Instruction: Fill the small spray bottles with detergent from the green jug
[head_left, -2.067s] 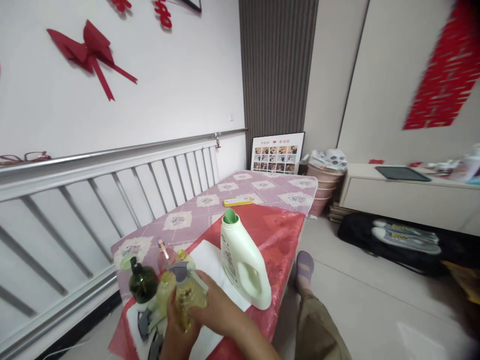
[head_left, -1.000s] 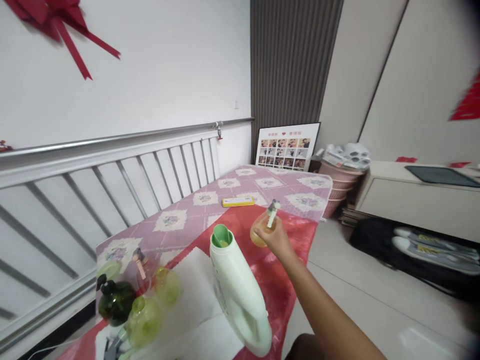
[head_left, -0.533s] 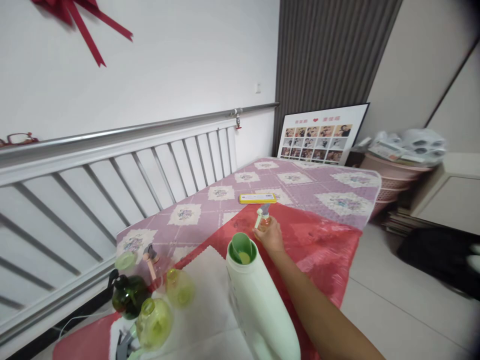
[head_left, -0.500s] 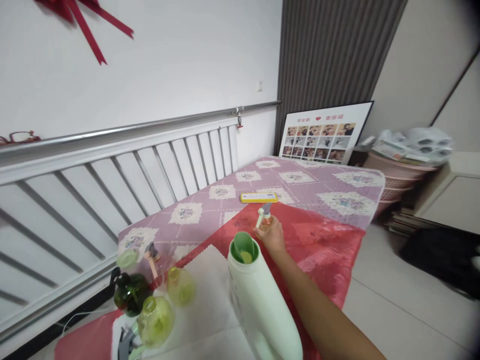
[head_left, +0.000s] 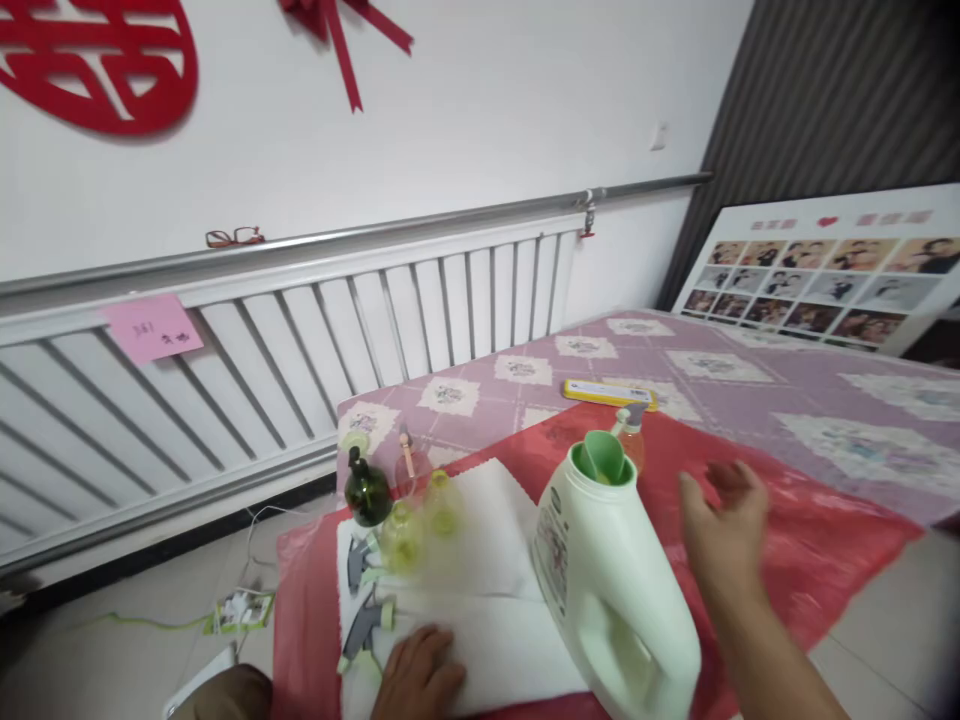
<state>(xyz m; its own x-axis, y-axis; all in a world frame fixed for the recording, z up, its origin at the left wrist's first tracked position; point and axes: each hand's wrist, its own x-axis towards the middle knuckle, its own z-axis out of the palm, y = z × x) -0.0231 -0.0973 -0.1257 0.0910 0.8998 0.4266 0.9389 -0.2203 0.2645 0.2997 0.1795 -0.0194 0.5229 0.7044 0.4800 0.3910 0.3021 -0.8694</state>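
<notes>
My right hand [head_left: 724,515] is held over the red plastic sheet [head_left: 675,445], fingers apart and empty, right of a large pale green jug [head_left: 615,560]. A green cup-like piece [head_left: 602,457] sits in the jug's mouth. Behind the jug stands a small spray bottle [head_left: 631,440], partly hidden. On the white cloth [head_left: 495,640] at the bottom rests my left hand [head_left: 421,672], fingers spread, holding nothing. Grey-and-green spray heads [head_left: 366,625] lie just beyond it. Two yellow-green bottles [head_left: 403,540] and a dark green pump bottle [head_left: 367,488] stand farther back.
A yellow flat case [head_left: 609,392] lies on the purple patterned tablecloth [head_left: 487,410]. A clear bottle with a pink top [head_left: 409,460] stands near the green one. Beyond the table are a white radiator [head_left: 442,310] and a photo board [head_left: 825,270]. A power strip [head_left: 244,610] lies on the floor.
My right hand has let go of the small spray bottle and moved right, toward me. My left hand has come into view on the cloth. The view has turned left.
</notes>
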